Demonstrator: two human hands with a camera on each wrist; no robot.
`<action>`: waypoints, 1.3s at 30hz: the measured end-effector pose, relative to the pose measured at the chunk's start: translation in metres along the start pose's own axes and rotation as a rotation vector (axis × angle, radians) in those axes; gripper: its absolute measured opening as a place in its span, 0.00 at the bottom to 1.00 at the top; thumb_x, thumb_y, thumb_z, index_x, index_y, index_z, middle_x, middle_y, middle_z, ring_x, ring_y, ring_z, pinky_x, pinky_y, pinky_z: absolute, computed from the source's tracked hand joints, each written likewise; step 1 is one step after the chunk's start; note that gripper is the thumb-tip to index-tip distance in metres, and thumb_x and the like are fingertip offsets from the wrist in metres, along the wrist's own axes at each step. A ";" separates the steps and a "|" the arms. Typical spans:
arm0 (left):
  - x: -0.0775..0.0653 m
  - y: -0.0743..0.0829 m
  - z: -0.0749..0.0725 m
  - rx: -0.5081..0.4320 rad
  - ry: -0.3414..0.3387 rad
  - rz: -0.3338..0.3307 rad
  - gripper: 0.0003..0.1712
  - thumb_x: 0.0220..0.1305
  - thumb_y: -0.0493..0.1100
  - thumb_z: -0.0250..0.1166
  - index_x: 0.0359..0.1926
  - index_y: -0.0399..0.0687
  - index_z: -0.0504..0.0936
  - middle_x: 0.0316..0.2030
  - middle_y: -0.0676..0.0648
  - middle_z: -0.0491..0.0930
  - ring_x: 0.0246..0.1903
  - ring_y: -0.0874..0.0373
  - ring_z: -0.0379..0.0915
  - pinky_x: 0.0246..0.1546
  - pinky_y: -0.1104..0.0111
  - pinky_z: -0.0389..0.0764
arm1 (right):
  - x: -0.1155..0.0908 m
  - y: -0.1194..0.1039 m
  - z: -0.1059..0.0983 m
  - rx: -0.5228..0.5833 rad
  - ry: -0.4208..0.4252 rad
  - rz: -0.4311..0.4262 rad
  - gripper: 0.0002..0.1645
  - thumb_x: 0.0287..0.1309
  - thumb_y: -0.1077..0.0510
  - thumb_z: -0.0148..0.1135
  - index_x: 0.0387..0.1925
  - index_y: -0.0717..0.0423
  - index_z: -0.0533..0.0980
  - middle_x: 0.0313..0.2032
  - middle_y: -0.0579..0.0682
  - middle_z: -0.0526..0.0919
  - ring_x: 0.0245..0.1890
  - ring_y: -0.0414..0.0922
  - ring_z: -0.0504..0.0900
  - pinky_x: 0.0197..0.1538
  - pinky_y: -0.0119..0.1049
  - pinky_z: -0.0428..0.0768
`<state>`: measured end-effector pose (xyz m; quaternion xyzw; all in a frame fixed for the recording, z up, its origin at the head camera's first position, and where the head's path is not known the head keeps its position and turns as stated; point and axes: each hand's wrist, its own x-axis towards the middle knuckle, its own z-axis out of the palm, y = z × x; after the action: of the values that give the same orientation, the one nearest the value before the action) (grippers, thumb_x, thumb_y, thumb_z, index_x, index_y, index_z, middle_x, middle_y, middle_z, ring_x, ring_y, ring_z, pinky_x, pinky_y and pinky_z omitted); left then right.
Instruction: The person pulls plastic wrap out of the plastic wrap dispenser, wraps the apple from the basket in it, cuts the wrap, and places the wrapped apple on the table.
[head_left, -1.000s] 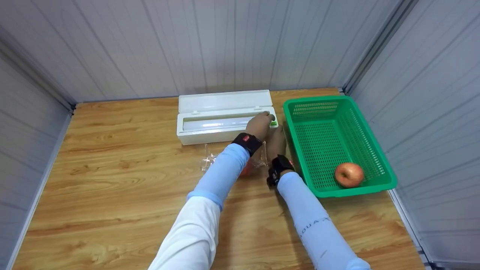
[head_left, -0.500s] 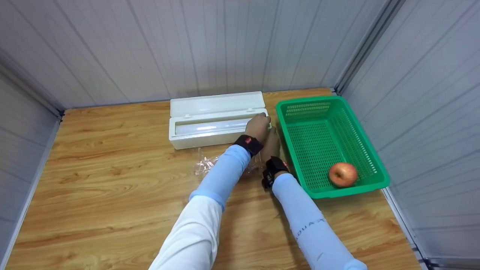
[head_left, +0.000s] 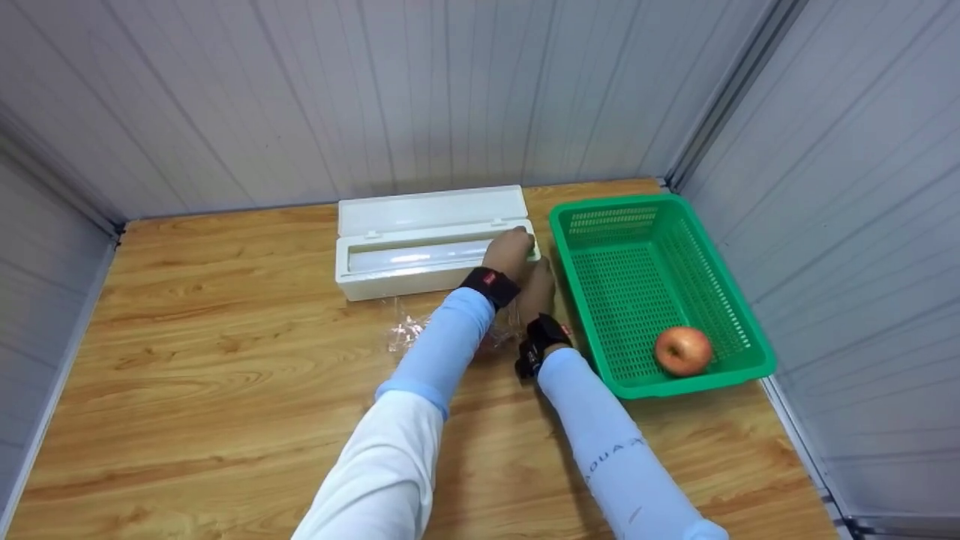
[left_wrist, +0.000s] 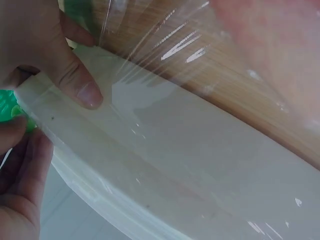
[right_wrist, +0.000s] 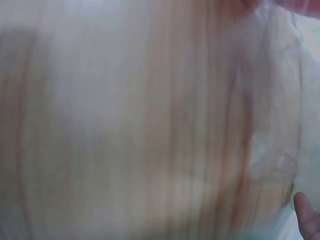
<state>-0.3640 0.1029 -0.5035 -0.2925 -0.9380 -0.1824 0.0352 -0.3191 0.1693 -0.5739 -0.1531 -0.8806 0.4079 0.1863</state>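
Observation:
A white cling film dispenser box (head_left: 397, 282) lies with its lid raised and a roll of film (head_left: 420, 257) inside. My left hand (head_left: 510, 253) is at its right end, and in the left wrist view its fingers pinch a small green slider (left_wrist: 29, 122) there. Just nearer, my right hand (head_left: 537, 291) grips the same end, its thumb (left_wrist: 82, 87) pressed on the front face. Clear cling film (head_left: 409, 330) stretches from the box toward me, over a reddish round fruit (left_wrist: 280, 45) mostly hidden by my left forearm in the head view.
Right of the box stands a green plastic basket (head_left: 564, 277) with an apple (head_left: 683, 351) in it. Panel walls (head_left: 315, 97) close off the back and both sides of the wooden table (head_left: 225, 390).
The head view has shifted slightly, moving the whole scene a little left. The green slider, visible beside my left fingers a second ago, is now covered in the head view. Both hands stay at the box end.

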 end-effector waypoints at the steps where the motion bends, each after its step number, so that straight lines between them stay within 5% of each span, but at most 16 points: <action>1: 0.000 -0.001 -0.001 -0.007 0.003 0.002 0.07 0.58 0.38 0.62 0.30 0.38 0.83 0.33 0.41 0.80 0.34 0.48 0.78 0.36 0.57 0.79 | 0.000 0.000 0.000 0.002 0.000 0.001 0.24 0.55 0.59 0.60 0.51 0.67 0.68 0.40 0.62 0.80 0.42 0.56 0.80 0.47 0.47 0.78; 12: -0.004 -0.006 -0.008 0.034 -0.035 0.003 0.10 0.45 0.30 0.68 0.33 0.39 0.83 0.35 0.42 0.81 0.35 0.49 0.78 0.37 0.60 0.79 | 0.002 0.001 0.005 0.056 -0.040 0.031 0.26 0.59 0.62 0.56 0.57 0.70 0.66 0.47 0.65 0.79 0.50 0.57 0.77 0.54 0.45 0.75; 23: -0.010 -0.007 -0.007 0.036 -0.012 -0.030 0.09 0.60 0.31 0.55 0.32 0.40 0.83 0.35 0.43 0.81 0.35 0.50 0.79 0.35 0.59 0.80 | 0.001 0.006 0.009 0.166 -0.012 0.004 0.20 0.55 0.64 0.59 0.49 0.67 0.70 0.38 0.60 0.80 0.40 0.52 0.78 0.47 0.44 0.76; 32: -0.010 -0.007 -0.016 0.017 -0.008 -0.045 0.07 0.53 0.31 0.62 0.34 0.40 0.82 0.36 0.42 0.82 0.37 0.49 0.79 0.38 0.60 0.80 | 0.007 0.007 0.004 0.059 -0.009 0.038 0.23 0.55 0.60 0.58 0.51 0.68 0.69 0.42 0.63 0.80 0.45 0.56 0.79 0.48 0.46 0.77; 39: -0.013 -0.010 -0.019 0.017 -0.014 -0.010 0.10 0.45 0.29 0.67 0.33 0.38 0.81 0.35 0.41 0.82 0.37 0.47 0.79 0.39 0.58 0.80 | 0.009 0.011 0.005 0.021 0.002 -0.022 0.19 0.54 0.62 0.57 0.46 0.72 0.71 0.37 0.66 0.81 0.40 0.58 0.80 0.45 0.48 0.77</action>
<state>-0.3599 0.0815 -0.4911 -0.2887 -0.9412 -0.1727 0.0302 -0.3284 0.1765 -0.5838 -0.1417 -0.8776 0.4151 0.1932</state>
